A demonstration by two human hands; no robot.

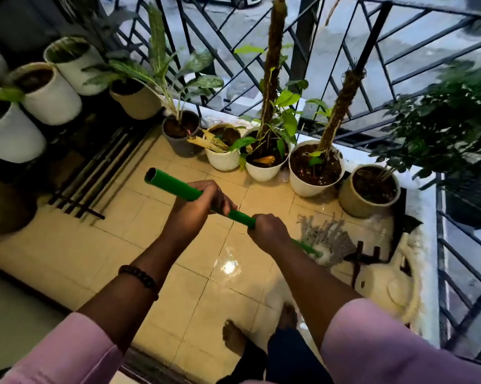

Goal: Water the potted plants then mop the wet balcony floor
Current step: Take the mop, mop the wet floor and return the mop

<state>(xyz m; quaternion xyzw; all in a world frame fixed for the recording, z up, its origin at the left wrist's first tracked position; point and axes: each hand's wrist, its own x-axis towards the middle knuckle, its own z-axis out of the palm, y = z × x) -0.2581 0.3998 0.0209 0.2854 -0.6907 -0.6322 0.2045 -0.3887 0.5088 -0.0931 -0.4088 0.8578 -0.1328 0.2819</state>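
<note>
Both hands are wrapped around the green mop handle [178, 188]: the left hand [197, 209] grips it higher up, near its open end, and the right hand [269, 231] holds it lower down, fingers curled tight around the shaft. The handle slants down to the right, where the grey mop head [327, 239] lies on the wet, shiny balcony floor [206, 286] just in front of the row of potted plants [315, 167] standing along the railing [372, 65]. A cream watering can [386, 284] lies at the right edge, beside the mop head.
</note>
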